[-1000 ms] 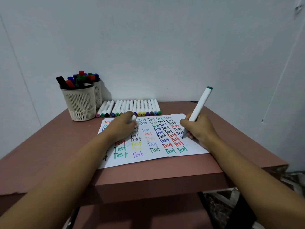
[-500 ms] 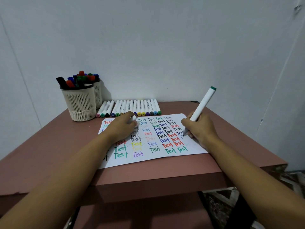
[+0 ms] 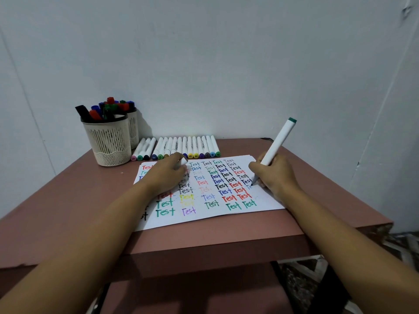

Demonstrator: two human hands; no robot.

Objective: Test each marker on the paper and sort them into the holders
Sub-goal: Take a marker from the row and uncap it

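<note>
A white sheet of paper (image 3: 265, 200) covered with coloured "Test" words lies on the table. My right hand (image 3: 275, 175) grips a white marker (image 3: 277, 143) with a green end, its tip touching the paper's right side beside faint new letters. My left hand (image 3: 166, 175) rests on the paper's left part and holds a white marker cap (image 3: 183, 161). A row of white markers (image 3: 192, 147) lies along the table's back. Two cream mesh holders (image 3: 108, 141) stand at the back left, filled with dark, red, blue and green markers; the rear holder (image 3: 133, 130) is partly hidden.
The brown table (image 3: 68, 211) sits in a corner of pale walls. Its front edge runs just below the paper, and its right edge drops off close to my right forearm. A patterned floor (image 3: 396, 245) shows at the lower right.
My right hand has shifted the marker tip slightly along the paper, leaving faint letters. My left hand stays put on the sheet.
</note>
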